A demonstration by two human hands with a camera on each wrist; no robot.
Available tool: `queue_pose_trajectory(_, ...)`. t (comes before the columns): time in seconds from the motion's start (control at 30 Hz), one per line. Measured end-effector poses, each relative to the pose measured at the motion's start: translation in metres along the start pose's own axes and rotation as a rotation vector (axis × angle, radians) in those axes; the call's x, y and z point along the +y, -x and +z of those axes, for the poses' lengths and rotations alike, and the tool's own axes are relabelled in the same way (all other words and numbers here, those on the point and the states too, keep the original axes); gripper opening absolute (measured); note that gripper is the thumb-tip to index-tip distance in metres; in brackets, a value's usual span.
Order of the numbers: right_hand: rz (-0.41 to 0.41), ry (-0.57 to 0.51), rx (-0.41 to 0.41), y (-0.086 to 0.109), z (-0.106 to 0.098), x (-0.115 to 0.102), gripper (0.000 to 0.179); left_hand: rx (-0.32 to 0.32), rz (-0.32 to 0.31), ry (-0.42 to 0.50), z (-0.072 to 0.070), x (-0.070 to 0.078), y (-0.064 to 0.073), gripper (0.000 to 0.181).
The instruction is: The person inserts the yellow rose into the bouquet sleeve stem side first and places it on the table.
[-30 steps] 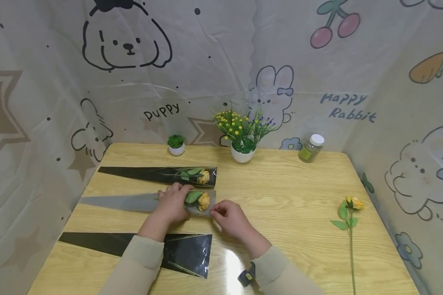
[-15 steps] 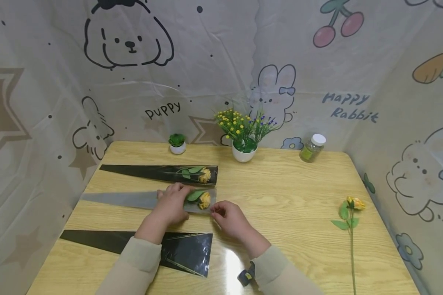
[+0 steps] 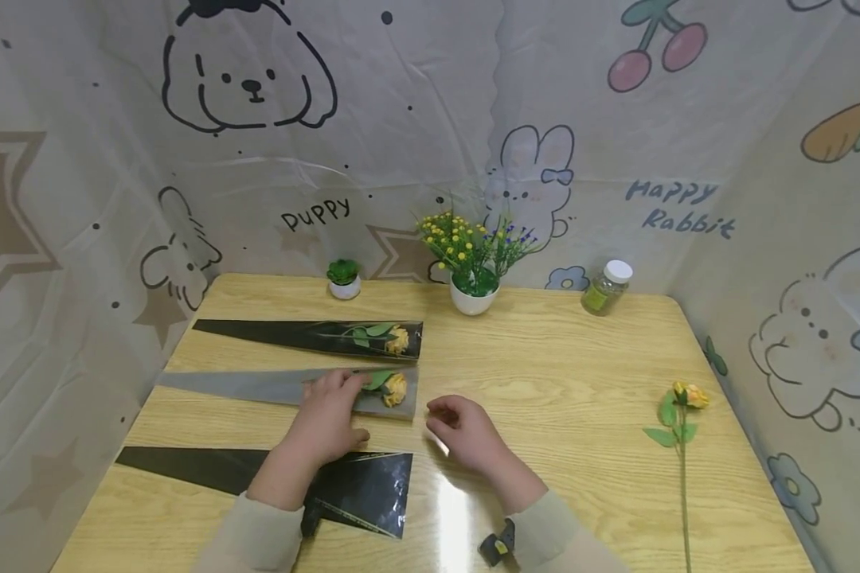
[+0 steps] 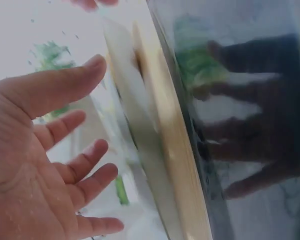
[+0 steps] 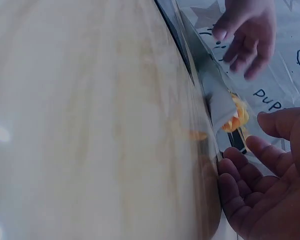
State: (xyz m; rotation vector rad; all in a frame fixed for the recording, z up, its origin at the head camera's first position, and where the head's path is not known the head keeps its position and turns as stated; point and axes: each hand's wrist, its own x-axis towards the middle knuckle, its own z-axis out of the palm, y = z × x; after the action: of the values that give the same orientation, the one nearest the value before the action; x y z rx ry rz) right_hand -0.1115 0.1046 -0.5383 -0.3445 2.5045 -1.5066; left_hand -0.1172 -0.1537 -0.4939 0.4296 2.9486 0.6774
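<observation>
A grey tapered flower sleeve (image 3: pixel 236 386) lies across the left of the table with a yellow artificial rose (image 3: pixel 395 390) inside its wide end. Over the sleeve's middle is my left hand (image 3: pixel 326 418), partly hiding the stem and leaves. The left wrist view shows this hand (image 4: pixel 45 160) with fingers spread and holding nothing. Just right of the sleeve's wide edge, my right hand (image 3: pixel 469 434) hovers apart from it. Its fingers (image 5: pixel 242 172) are loosely bent with nothing between them. Nearer me, a black sleeve (image 3: pixel 369 489) lies flat, partly behind my left arm.
Behind the grey sleeve lies a black sleeve (image 3: pixel 279 334) holding another yellow rose (image 3: pixel 397 341). A loose rose (image 3: pixel 690 395) is at the right. A small succulent (image 3: pixel 343 278), a potted flower plant (image 3: pixel 474 298) and a lidded jar (image 3: pixel 606 288) stand along the back.
My right hand has let go of the grey sleeve's corner and moved slightly right. My left hand has shifted towards me, its thumb now away from the sleeve.
</observation>
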Motion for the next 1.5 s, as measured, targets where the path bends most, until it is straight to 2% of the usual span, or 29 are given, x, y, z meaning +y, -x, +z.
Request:
queue_pose_trajectory(0.1, 0.004, -0.01, 0.007, 0.005, -0.004, 0.004, 0.026, 0.016, 0.005, -0.014, 0.004, 0.014, 0.018, 0.055)
queue_pose_trajectory(0.23, 0.008, -0.016, 0.0, 0.012, -0.008, 0.006, 0.027, -0.053, -0.023, -0.022, 0.015, 0.027, 0.033, 0.033)
queue_pose_trajectory(0.3, 0.014, -0.021, -0.01, 0.015, -0.01, 0.006, 0.027, -0.099, -0.032, -0.023, 0.023, 0.032, 0.038, 0.036)
queue_pose_trajectory(0.43, 0.02, -0.019, -0.023, 0.02, -0.01, 0.005, 0.027, -0.176, -0.045, -0.042, 0.034, 0.036, 0.043, 0.053)
queue_pose_trajectory(0.6, 0.01, -0.017, -0.039, 0.024, -0.008, 0.003, 0.029, -0.212, -0.058, -0.093, 0.04, 0.038, 0.042, 0.062)
queue_pose_trajectory(0.87, -0.006, -0.012, -0.085, 0.029, -0.004, 0.0, 0.03, -0.258, -0.076, -0.112, 0.038, 0.041, 0.038, 0.049)
queue_pose_trajectory(1.07, 0.004, -0.003, -0.187, 0.032, 0.001, -0.006, 0.017, -0.23, -0.074, -0.056, 0.033, 0.041, 0.037, 0.038)
queue_pose_trajectory(1.2, -0.016, -0.021, -0.252, 0.033, 0.009, -0.015, 0.018, -0.16, -0.08, 0.014, 0.029, 0.045, 0.036, 0.037)
queue_pose_trajectory(1.33, -0.053, -0.056, -0.25, 0.033, 0.017, -0.023, 0.025, -0.091, -0.059, 0.055, 0.026, 0.052, 0.036, 0.034)
queue_pose_trajectory(1.5, -0.077, -0.074, -0.206, 0.033, 0.021, -0.028, 0.035, -0.065, -0.035, 0.098, 0.027, 0.059, 0.038, 0.029)
